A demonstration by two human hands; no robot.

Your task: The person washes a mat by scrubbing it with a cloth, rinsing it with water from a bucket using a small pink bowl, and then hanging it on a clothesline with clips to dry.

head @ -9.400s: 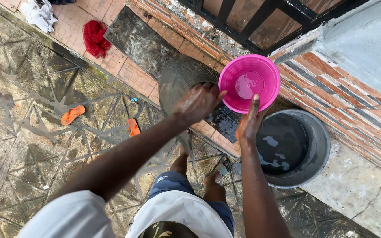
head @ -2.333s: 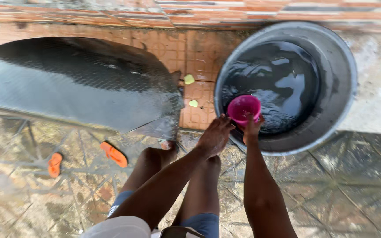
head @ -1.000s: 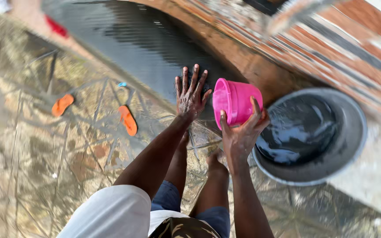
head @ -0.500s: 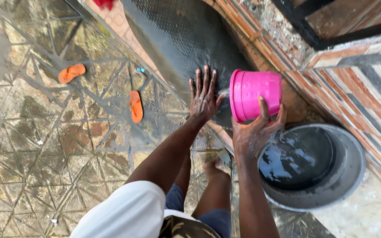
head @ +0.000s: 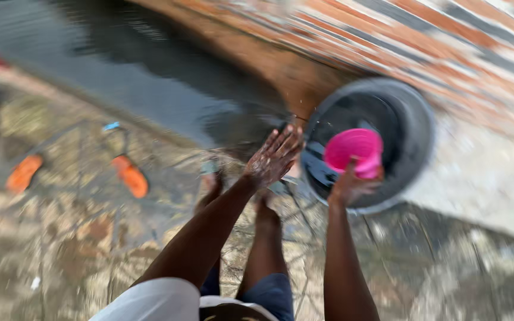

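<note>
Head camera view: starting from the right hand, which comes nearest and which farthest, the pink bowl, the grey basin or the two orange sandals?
1. Pink bowl, gripped by the right hand.
2. Grey basin, just beyond, under the bowl.
3. Nearer orange sandal, left.
4. Farther orange sandal, far left.

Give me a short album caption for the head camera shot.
Right hand holds a pink bowl over a grey water basin; wet left hand hovers open.
</note>
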